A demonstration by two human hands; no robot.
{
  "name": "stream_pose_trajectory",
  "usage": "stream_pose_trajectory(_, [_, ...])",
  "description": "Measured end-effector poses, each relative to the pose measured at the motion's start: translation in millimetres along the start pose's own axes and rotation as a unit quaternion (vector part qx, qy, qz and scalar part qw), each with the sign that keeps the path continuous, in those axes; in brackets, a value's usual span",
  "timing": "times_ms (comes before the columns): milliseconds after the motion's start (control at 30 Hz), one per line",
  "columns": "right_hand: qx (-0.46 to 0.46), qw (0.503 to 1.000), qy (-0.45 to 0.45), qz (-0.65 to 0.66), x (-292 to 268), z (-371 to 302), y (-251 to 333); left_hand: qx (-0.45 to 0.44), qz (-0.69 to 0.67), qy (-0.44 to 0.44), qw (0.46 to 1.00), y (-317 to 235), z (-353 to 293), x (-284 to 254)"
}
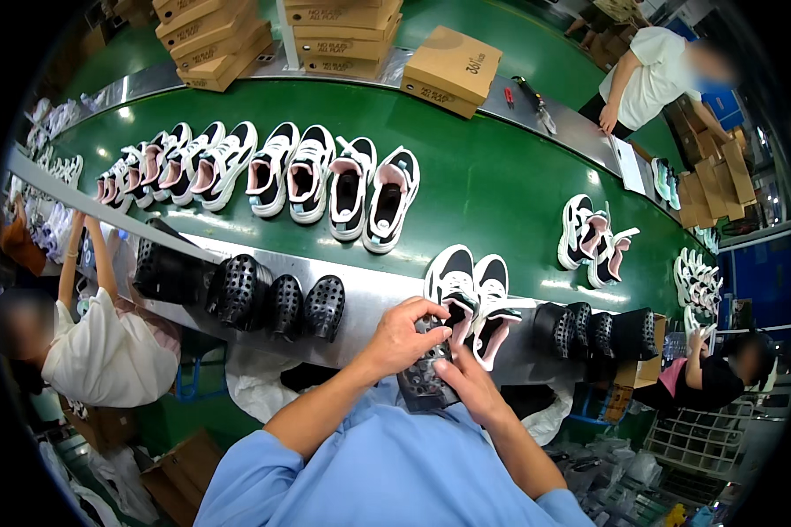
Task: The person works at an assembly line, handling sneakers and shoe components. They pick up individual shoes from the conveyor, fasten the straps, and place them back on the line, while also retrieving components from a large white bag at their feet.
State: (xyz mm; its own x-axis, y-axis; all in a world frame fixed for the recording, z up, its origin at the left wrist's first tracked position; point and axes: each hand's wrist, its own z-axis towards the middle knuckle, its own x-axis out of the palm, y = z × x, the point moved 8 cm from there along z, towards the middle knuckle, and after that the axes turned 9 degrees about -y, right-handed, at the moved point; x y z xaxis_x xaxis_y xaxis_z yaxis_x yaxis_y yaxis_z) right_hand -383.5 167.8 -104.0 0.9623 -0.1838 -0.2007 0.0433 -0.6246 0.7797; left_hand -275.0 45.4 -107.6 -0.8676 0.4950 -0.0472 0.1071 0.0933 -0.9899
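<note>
Front pair: two white-and-black sneakers [451,270] with pink linings, side by side, toes pointing away from the person.
Perforated form: one black piece studded with holes [427,391], held up between both hands, just on the near side of the front pair.
Left hand: curled around the form's upper end [404,332], close to the left shoe of the front pair; I cannot tell whether its fingertips touch that shoe.
Right hand: holding the form's right side [473,386], thumb laid along it, beneath the front pair's openings; its other fingers are mostly hidden.
Shoe row: similar sneakers [310,167] lined up to the left of the front pair.
Second pair: two more sneakers [578,230] to the right of the front pair.
Spare forms: black perforated pieces in groups left [325,306] and right [600,335] of the front pair.
Carton: a closed brown box [453,66] beyond the front pair.
</note>
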Motion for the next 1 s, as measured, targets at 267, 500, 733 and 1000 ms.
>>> stream_pose_trajectory(267, [-0.211,0.893,-0.129,-0.377,-51,-33,18,-0.031,0.036,-0.063,0.997,41,16,50])
stream_pose_trajectory(500, [-0.180,0.883,-0.105,-0.420,-82,6,-4,0.253,0.329,-0.029,0.909,46,63,62])
stream_pose_trajectory(733, [-0.255,0.778,-0.234,-0.525,-33,67,-30,0.171,0.250,0.090,0.949,72,68,79])
stream_pose_trajectory(1000, [-0.333,0.787,-0.224,-0.469,-16,69,-45,0.143,0.234,0.106,0.956,77,78,70])
